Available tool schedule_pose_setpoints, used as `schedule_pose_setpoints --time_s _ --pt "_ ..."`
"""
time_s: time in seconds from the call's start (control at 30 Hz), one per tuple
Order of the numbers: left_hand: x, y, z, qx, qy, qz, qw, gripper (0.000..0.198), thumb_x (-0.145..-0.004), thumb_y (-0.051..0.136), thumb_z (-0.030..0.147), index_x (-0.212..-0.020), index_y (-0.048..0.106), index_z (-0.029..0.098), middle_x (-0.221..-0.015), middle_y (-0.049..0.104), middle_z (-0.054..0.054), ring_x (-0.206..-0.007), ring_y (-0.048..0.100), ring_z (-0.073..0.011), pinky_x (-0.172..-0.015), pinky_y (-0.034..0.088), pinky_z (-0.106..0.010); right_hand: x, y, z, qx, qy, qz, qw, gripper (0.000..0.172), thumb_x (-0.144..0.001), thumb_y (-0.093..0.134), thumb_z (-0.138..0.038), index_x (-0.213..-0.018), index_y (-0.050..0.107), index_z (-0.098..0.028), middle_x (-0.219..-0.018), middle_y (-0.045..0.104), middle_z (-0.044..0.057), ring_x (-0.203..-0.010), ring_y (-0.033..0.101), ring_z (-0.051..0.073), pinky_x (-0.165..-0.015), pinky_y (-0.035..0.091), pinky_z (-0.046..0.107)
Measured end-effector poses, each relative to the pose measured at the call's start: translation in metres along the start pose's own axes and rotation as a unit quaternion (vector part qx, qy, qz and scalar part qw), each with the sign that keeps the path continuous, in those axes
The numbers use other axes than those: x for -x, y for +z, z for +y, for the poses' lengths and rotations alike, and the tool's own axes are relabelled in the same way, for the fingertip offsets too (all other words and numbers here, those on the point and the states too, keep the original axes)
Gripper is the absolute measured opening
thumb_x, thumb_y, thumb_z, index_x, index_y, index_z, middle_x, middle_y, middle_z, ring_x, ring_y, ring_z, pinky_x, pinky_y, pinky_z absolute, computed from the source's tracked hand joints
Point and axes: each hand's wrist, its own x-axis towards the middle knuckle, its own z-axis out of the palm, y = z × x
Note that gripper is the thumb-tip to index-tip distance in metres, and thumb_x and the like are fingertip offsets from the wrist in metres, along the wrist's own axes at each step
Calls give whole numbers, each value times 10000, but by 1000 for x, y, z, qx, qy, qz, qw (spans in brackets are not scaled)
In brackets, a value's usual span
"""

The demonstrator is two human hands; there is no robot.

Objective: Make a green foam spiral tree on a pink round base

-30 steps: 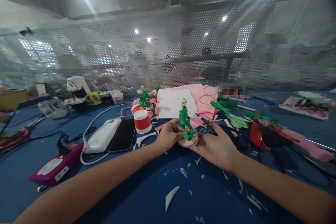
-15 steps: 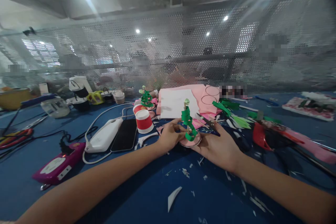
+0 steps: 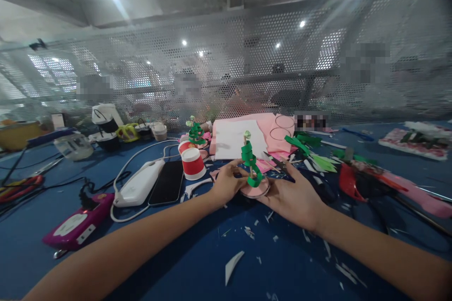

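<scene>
Single head-worn view; looks forward and down at hands [image 3: 297, 201]; near blue table [image 3: 190, 263]; mesh screen [image 3: 212, 73] beyond

Paper tree [image 3: 248, 152] before paper sheets [image 3: 235, 140]

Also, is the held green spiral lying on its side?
No, the green spiral stands upright on the round pink base.

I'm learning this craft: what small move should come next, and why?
Perhaps the left hand could ease the green paper spiral tighter around the stick: the spiral's lower loop stands out wide, that hand is close by, and the right hand is at the rim of the pink disc.
</scene>
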Motion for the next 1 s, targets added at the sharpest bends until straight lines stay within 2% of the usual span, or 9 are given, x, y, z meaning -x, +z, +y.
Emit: schedule_pose_setpoints --time_s 0.23,0.43,1.0 --pt "-2 -2 -5 12 -3 -5 1000 551 -548 798 240 -1047 602 113 -624 659 4 -590 609 -132 -599 472 -234 0 2 1 -25 0 36 999 466 -910 301 -517 -1008 530 -124 -786 614 60 -758 601 170 -843 503 358" --pt "-3 -3 -7 6 -11 27 1000 653 -498 822 221 -1094 577 110 -625 642 16 -606 604 -133 -629 475 -242 2 5 1 -2 -7 17 1000 434 -907 322 -505 -964 540 -134 -717 589 41 -735 583 173 -856 499 364" --pt "-2 -2 -4 27 -14 24 999 585 -542 733 105 -1112 598 106 -615 623 36 -522 531 -76 -533 410 -184 3 8 2 9 -12 16 1000 473 -895 303 -558 -946 513 -137 -724 578 52 -742 596 191 -958 438 464"
